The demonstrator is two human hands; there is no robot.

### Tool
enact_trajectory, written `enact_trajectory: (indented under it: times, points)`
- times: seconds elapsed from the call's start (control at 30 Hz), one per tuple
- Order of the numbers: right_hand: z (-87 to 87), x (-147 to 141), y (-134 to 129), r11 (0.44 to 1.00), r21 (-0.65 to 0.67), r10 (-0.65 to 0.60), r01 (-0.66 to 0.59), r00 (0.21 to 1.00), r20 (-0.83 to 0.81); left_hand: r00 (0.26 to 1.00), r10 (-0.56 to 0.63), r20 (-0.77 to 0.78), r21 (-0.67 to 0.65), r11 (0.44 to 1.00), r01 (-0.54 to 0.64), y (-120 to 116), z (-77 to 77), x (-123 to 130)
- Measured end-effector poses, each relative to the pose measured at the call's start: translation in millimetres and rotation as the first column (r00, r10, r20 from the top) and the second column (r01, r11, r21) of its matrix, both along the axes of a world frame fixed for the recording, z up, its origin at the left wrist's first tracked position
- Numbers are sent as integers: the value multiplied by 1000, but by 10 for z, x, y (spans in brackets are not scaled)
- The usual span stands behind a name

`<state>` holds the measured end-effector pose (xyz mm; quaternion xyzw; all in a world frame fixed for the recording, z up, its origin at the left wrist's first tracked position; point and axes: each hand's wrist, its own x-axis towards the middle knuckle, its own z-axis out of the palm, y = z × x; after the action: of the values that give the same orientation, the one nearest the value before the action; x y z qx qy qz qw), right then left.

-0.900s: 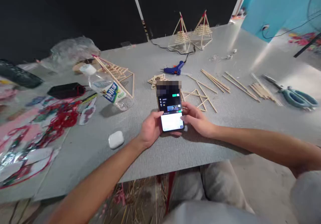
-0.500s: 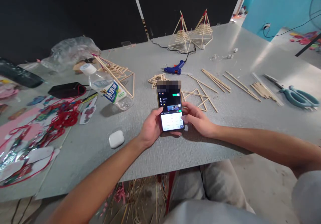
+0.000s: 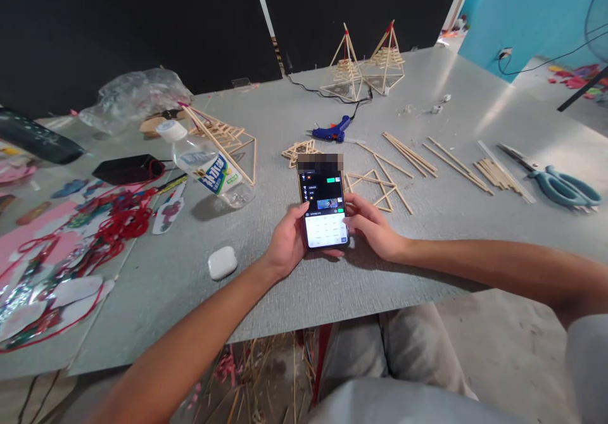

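A smartphone point(image 3: 324, 207) was held in the closed grip of both hands, left hand point(image 3: 285, 242) and right hand point(image 3: 375, 229), above the bench point(image 3: 294, 285); a steady two-sided hold was judged best.

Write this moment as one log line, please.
left hand: holds phone | right hand: holds phone | table: sticks, bottle

a grey textured table point(image 3: 294, 297) fills the room's middle — behind it a black wall point(image 3: 118, 25) split by a pale strip, to its right a turquoise wall point(image 3: 517, 6), beneath it a bare concrete floor point(image 3: 503, 354).
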<state>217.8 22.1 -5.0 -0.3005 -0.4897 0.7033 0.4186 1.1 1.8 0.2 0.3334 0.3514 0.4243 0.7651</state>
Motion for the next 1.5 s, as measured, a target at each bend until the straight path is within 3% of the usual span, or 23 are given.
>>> enact_trajectory:
  times: [0.73, 1.07, 1.33, 1.5]
  points:
    - [22, 55, 29, 997, 51, 61, -61, 998, 3, 1000, -16, 12, 30, 999, 15, -27, 30, -58]
    - [-16, 57, 18, 999, -12, 37, -37, 999, 10, 1000, -10, -10, 7, 1000, 10, -31, 23, -48]
    - [14, 47, 14, 999, 39, 35, -37, 998, 46, 994, 34, -104, -5, 999, -35, -49, 34, 19]
    - [32, 45, 10, 998, 65, 15, -19, 998, 63, 999, 3, -49, 34, 999, -2, -56, 49, 0]
